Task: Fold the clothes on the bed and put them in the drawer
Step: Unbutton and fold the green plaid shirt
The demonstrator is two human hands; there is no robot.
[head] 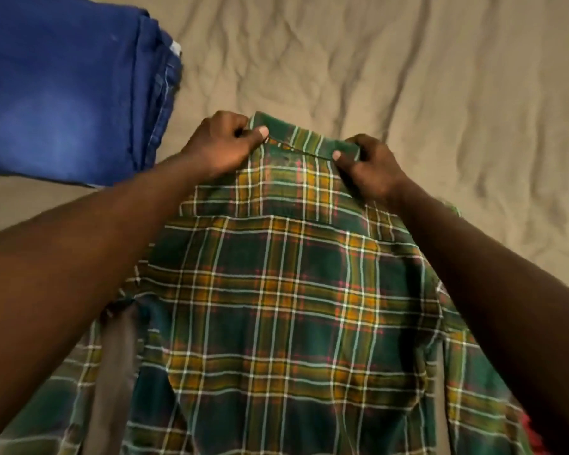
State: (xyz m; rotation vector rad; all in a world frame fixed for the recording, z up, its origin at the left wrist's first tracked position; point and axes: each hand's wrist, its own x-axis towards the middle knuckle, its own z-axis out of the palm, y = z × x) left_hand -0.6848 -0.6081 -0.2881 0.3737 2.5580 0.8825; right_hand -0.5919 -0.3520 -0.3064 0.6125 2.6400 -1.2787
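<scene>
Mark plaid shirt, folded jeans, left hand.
plaid shirt (pixel 276 290): head view, middle of back panel.
folded jeans (pixel 63 93): head view, top face.
left hand (pixel 222 144): head view, back of hand.

Shirt centre frame on the bed, folded stack upper left.
Shirt (pixel 293 307) spans centre to bottom edge over the sheet (pixel 424 67), with its collar (pixel 296 141) at the far end, mid-frame. Left hand (pixel 220 142) pinches the collar's left corner and right hand (pixel 372 169) the right corner. Both forearms come in from the bottom corners, across the shirt. Folded jeans (pixel 63 93) lie on the sheet upper left, near the left hand, apart from the shirt. Sheet fills top and right.
</scene>
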